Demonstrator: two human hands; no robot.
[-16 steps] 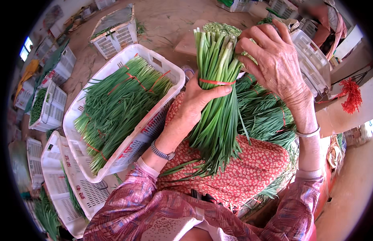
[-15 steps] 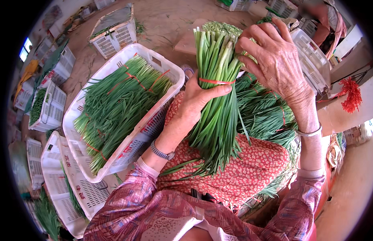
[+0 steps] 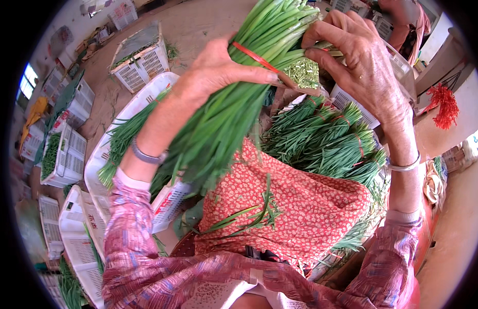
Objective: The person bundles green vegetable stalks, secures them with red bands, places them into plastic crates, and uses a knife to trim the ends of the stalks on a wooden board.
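Note:
A thick bunch of green chives (image 3: pixel 218 126), bound with a red band (image 3: pixel 253 55), is tilted with its pale cut ends toward the upper right. My left hand (image 3: pixel 210 74) is wrapped round it at the band, thumb across the front. Close to the cut ends, my right hand (image 3: pixel 365 64) pinches a chive stalk between thumb and forefinger. Loose chive leaves (image 3: pixel 254 213) lie on the red flowered cloth (image 3: pixel 300 206) over my lap. Behind the bunch, a white crate (image 3: pixel 107 154) of banded chives is partly hidden.
Several banded chive bunches (image 3: pixel 326 136) are piled right of my lap. Chopped chive ends (image 3: pixel 303 73) lie beyond my hands. Red ties (image 3: pixel 445 107) hang at the right. White crates (image 3: pixel 143 64) stand on the floor, and another person (image 3: pixel 404 23) is at the upper right.
My left hand has raised the bunch up and to the left, tipping it from upright to a slant. The right hand has stayed beside the cut ends.

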